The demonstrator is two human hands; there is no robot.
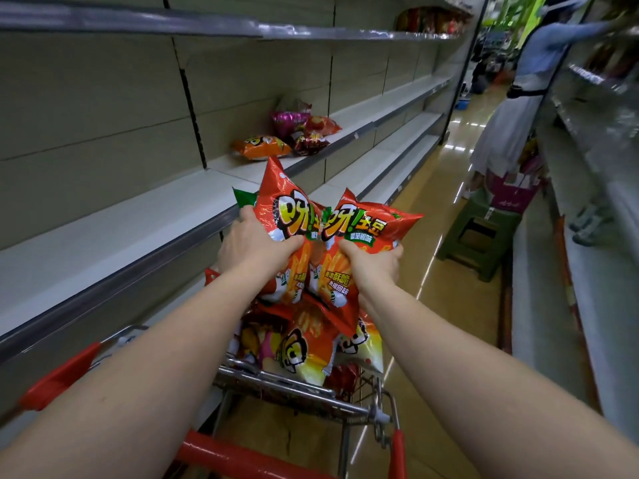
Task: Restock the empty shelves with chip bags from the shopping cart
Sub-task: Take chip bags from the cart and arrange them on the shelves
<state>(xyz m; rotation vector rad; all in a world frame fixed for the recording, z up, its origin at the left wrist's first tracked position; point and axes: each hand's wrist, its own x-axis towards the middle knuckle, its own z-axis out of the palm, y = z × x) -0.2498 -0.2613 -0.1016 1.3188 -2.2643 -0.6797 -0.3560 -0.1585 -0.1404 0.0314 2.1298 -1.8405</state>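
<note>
Head view: two glossy red-orange chip bags, yellow logo, green label strip, fries printed low. Left hand (254, 245) grips the left bag (281, 216) at mid-body, fingers curled round its edge; a green bag (243, 198) peeks out behind it. Right hand (375, 261) pinches the right bag (363, 224) from below. Both bags touch between the hands, above the shopping cart (297, 392). More bags lie on the shelf (114, 229) ahead of the left hand.

Glossy foil-like chip bags (332, 243) above shiny wire-metal shopping cart (294, 392); smooth red plastic cart handle (221, 454); matt painted shelves (114, 233) left of cart.
</note>
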